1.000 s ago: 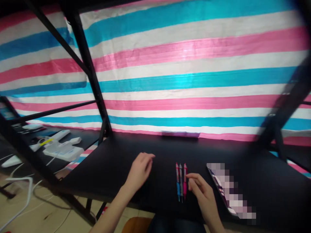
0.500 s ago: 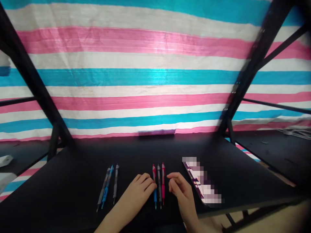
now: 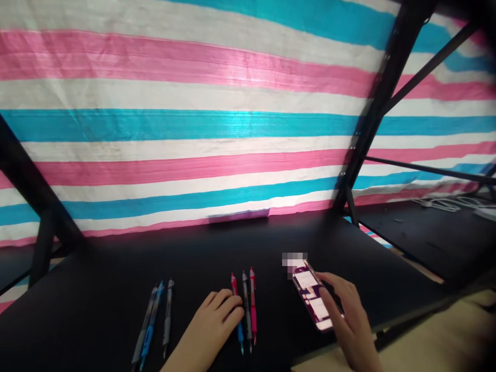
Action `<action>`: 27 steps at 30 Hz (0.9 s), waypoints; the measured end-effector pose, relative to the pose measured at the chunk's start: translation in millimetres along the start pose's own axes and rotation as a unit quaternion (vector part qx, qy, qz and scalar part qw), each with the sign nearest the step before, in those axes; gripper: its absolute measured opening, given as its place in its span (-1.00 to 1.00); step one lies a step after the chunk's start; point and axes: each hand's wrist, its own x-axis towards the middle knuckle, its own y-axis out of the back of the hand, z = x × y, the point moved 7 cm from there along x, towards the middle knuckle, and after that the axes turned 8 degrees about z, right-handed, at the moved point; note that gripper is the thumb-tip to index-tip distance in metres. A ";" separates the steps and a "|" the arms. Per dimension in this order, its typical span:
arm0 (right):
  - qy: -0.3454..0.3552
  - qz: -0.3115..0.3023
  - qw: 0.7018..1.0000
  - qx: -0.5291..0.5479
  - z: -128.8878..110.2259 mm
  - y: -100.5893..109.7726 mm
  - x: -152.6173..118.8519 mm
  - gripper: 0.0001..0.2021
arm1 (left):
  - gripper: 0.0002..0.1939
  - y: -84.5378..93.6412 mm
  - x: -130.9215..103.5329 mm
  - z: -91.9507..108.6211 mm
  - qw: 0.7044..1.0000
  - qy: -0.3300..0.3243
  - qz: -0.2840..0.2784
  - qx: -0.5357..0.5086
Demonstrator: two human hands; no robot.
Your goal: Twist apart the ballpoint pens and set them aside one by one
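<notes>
My left hand rests on the black table with its fingers lying loosely apart, the fingertips against a pen with a red top and blue grip. Right beside that pen lie a grey pen and a pink-red pen. A phone with a lit screen, partly pixelated, lies flat on the table. Over its right edge is my right hand, thumb and fingers apart, the thumb above the screen; whether it touches the glass I cannot tell.
Left of my hands lie a grey pen, a blue pen touching or close to it, and another grey pen. Black frame posts stand at the sides. Behind hangs a striped sheet. White cables lie at far right.
My right hand has moved right, from beside the pink-red pen to the phone. My left hand stays by the pens. The view has turned a little to the right.
</notes>
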 end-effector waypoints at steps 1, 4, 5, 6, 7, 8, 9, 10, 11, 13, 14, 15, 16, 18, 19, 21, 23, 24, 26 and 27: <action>0.010 -0.009 0.999 -0.034 12.6 6.8 3.9 -0.67 | -0.73 0.2 -0.4 -0.7 1.000 0.001 0.002 0.001; 0.016 -0.048 0.994 -0.094 40.8 13.8 6.3 -0.58 | -0.66 1.2 -1.2 -3.2 1.000 0.008 0.007 -0.002; 0.022 -0.068 0.991 -0.113 45.4 12.1 4.5 -0.58 | -0.65 2.0 -1.4 -3.6 1.000 0.009 0.012 -0.005; 0.028 -0.086 0.987 -0.130 48.1 9.7 2.4 -0.58 | -0.64 3.0 -1.7 -3.9 1.000 0.008 0.018 -0.008; 0.034 -0.101 0.984 -0.146 49.4 7.5 0.2 -0.58 | -0.64 4.0 -1.9 -4.0 1.000 0.006 0.024 -0.010; 0.040 -0.110 0.980 -0.158 49.9 5.9 -1.5 -0.58 | -0.64 4.7 -2.2 -4.2 0.999 0.006 0.030 -0.011; 0.045 -0.115 0.978 -0.167 50.0 4.9 -2.8 -0.58 | -0.64 5.4 -2.5 -4.4 0.999 0.005 0.036 -0.012; 0.050 -0.120 0.977 -0.172 49.8 4.3 -3.8 -0.58 | -0.63 5.8 -2.8 -4.7 0.999 0.005 0.041 -0.014; 0.057 -0.125 0.975 -0.172 49.5 3.7 -4.7 -0.58 | -0.62 6.4 -3.0 -5.1 0.999 0.007 0.046 -0.016; 0.064 -0.126 0.976 -0.163 48.3 4.6 -5.8 -0.59 | -0.61 7.7 -3.2 -5.7 0.998 0.010 0.060 -0.022; 0.063 -0.121 0.979 -0.154 47.3 6.2 -6.0 -0.60 | -0.61 8.1 -3.2 -5.8 0.998 0.010 0.064 -0.025; 0.060 -0.115 0.982 -0.139 45.9 8.0 -6.1 -0.62 | -0.60 8.4 -3.1 -5.8 0.997 0.009 0.066 -0.028; 0.054 -0.110 0.985 -0.120 44.4 10.2 -6.0 -0.64 | -0.60 8.9 -2.8 -5.8 0.997 0.007 0.068 -0.030; 0.031 -0.102 0.992 -0.065 41.4 15.4 -5.4 -0.66 | -0.61 9.9 -2.1 -5.5 0.997 0.003 0.070 -0.033; 0.018 -0.102 0.994 -0.033 40.3 18.0 -4.9 -0.67 | -0.62 10.4 -1.6 -5.2 0.997 0.000 0.071 -0.033; -0.011 -0.100 0.995 0.026 39.9 24.0 -3.7 -0.67 | -0.64 11.6 -0.6 -4.2 0.997 -0.007 0.072 -0.032; -0.031 -0.103 0.992 0.069 40.5 29.2 -3.0 -0.68 | -0.65 12.6 0.3 -3.2 0.997 -0.012 0.073 -0.030; -0.035 -0.107 0.990 0.083 40.6 31.2 -3.0 -0.67 | -0.65 13.0 0.7 -2.7 0.997 -0.013 0.074 -0.030; -0.031 -0.115 0.988 0.101 39.6 33.9 -3.3 -0.63 | -0.65 13.6 1.1 -2.3 0.996 -0.014 0.078 -0.028; -0.025 -0.120 0.987 0.107 38.5 34.7 -3.6 -0.62 | -0.65 13.7 1.3 -2.1 0.996 -0.013 0.079 -0.027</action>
